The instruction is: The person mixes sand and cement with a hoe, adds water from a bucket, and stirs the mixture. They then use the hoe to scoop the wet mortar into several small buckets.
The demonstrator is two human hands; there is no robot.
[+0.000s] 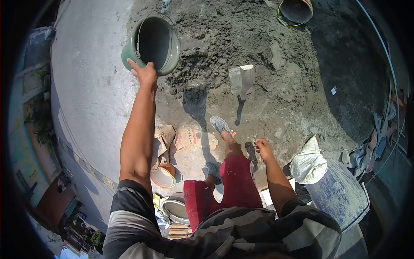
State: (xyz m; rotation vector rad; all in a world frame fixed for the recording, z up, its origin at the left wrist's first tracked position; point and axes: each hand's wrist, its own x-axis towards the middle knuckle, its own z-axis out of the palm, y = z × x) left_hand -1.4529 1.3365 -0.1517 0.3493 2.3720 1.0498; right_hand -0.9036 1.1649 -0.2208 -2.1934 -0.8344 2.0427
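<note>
Sunlit concrete (88,52) is stretching along your left, and a rough grey heap of mortar-like mix (207,34) is lying ahead. Your left hand (144,73) is gripping the near rim of a green bucket (128,52), which is sitting at the heap's left edge, its mouth facing you. Your right hand (264,150) is hanging with fingers curled narrow; you cannot tell whether it is holding anything. A flat-bladed tool (246,80) is resting at the heap's near edge. By your feet, a crumpled paper bag (185,140) is showing "EMEN NE", the remaining print being too small to read. A white sack (308,164) is leaning against a scuffed blue drum (338,194) on your right.
</note>
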